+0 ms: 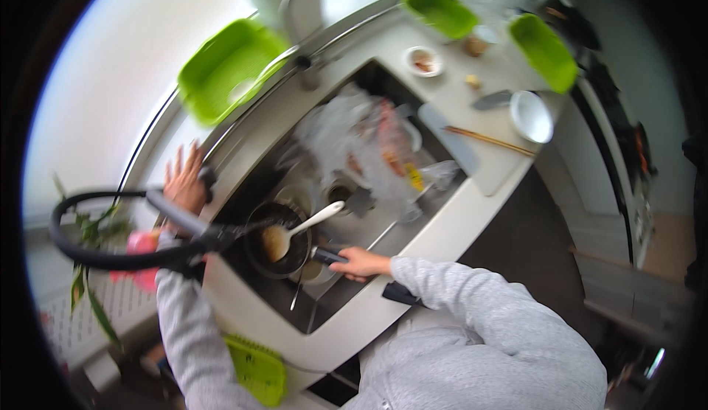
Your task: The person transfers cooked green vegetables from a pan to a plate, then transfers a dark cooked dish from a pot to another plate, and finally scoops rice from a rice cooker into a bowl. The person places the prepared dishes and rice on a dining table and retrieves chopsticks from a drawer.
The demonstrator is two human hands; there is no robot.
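Note:
My right hand (360, 263) is closed around the black handle of a small dark pan (302, 255), held over the left part of the sink (354, 313). A white ladle (318, 217) lies in the pan, its bowl over something pale brown. My left hand (186, 182), fingers spread, is at a dark knob-like thing (207, 183) beside the sink's back left corner; whether it grips this is unclear. Clear plastic bags (337, 128) and a reddish package (390, 133) fill the sink's far part. A black hose-like loop crosses the view before my left wrist.
A metal faucet (307, 70) stands behind the sink. Green baskets (232, 72) are behind and right. On the right counter are a cutting board (487, 161), chopsticks (489, 140), a knife (492, 101), a white bowl (531, 117) and a small dish (423, 61). A plant (94, 294) is left.

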